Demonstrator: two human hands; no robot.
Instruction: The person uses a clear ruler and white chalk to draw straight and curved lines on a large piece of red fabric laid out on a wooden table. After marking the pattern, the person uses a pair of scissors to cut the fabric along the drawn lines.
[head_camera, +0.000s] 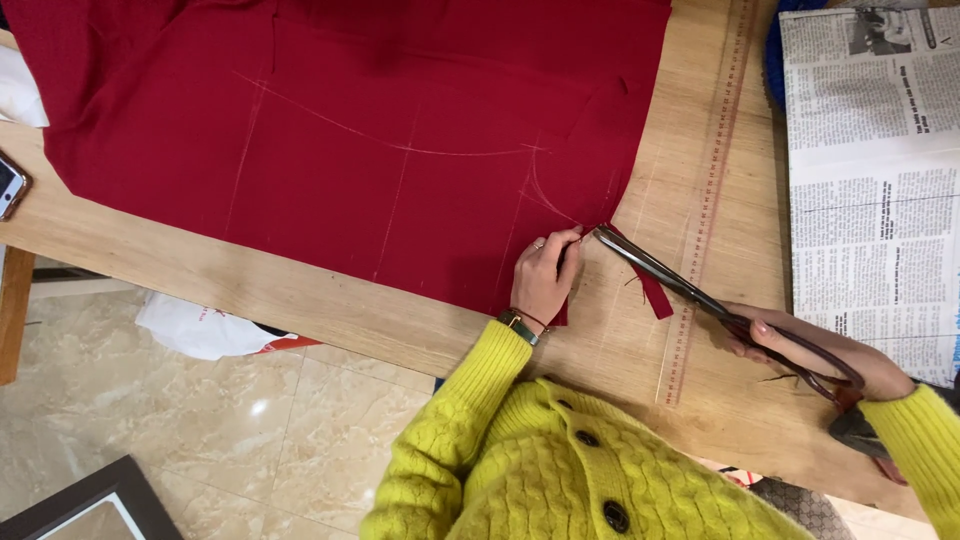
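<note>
On the wooden table (300, 290) I see red cloth (350, 130). My left hand (545, 275) lies flat on its edge, fingers closed, pinching it. My right hand (810, 350) grips long scissors (690, 290). They point up and left, tips touching the cloth beside my left fingers. A cut red strip (655, 290) and a ruler (705, 200) lie close. Newspaper (870, 180) sits far right.
</note>
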